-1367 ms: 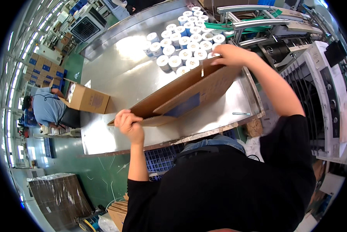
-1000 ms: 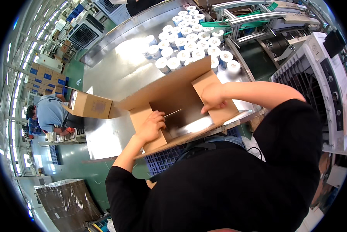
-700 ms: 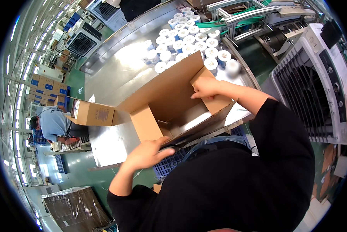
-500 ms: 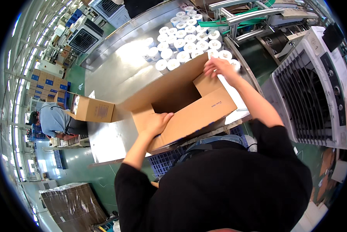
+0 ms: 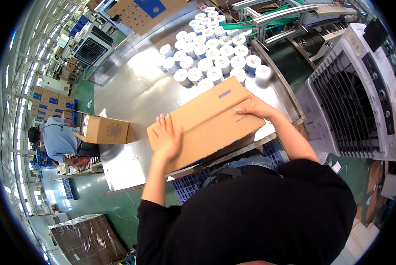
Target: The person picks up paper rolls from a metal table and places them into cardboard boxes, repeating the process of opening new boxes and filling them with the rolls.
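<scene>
A brown cardboard box (image 5: 211,132) lies in front of me on the metal table, its two long top flaps folded down and meeting along a seam. My left hand (image 5: 166,139) rests flat on the left end of the flaps, fingers stretched out. At the right end, my right hand (image 5: 254,107) grips the box, its thumb lying over the flaps near the seam. Its other fingers are partly hidden at the box's end. Beyond the box stand several white rolls (image 5: 213,54) with blue-marked sides, grouped upright on the table.
The metal table (image 5: 123,92) stretches away to the left, with an open carton (image 5: 111,129) at its left edge. A co-worker (image 5: 58,137) bends beside it. An air cooler (image 5: 348,97) stands at the right, near a conveyor frame (image 5: 282,20). Another large carton (image 5: 140,15) is at the far edge.
The box was open with its flaps up; now the long flaps are down over the opening. My left hand has flattened onto them, and my right hand has come down onto the right end.
</scene>
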### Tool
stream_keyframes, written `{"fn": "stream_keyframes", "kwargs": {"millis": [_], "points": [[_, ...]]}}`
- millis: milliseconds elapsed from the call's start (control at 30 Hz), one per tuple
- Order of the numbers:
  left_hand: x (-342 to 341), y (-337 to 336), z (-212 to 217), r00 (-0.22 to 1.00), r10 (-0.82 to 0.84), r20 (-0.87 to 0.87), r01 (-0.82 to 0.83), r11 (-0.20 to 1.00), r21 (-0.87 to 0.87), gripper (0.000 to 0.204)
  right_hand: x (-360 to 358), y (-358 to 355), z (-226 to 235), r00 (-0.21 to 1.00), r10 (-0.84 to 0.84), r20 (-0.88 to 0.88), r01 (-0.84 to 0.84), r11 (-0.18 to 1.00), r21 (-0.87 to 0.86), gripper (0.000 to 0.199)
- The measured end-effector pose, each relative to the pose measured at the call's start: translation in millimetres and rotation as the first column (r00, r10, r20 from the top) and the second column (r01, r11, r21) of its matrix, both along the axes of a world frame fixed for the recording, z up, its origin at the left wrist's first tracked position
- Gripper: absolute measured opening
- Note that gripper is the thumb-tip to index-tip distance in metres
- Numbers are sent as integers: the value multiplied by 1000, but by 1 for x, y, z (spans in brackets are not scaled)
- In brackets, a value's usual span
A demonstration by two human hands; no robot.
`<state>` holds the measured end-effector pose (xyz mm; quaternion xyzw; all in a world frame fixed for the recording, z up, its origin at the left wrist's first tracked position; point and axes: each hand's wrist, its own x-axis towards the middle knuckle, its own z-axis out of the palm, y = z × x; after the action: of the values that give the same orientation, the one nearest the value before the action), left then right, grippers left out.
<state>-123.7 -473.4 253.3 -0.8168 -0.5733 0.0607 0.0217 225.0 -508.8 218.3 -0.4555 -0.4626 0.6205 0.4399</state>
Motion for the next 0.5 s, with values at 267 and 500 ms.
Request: {"fn": "stream_keyframes", "kwargs": {"millis": [267, 500], "points": [[-182, 42, -38, 888, 55, 457, -59, 998, -6, 53, -119, -1, -108, 906, -151, 395, 161, 987, 8, 81], [-264, 22, -62, -296, 758, 581, 349, 652, -673, 63, -89, -48, -50, 813, -40, -581, -226, 898, -378, 49]]}}
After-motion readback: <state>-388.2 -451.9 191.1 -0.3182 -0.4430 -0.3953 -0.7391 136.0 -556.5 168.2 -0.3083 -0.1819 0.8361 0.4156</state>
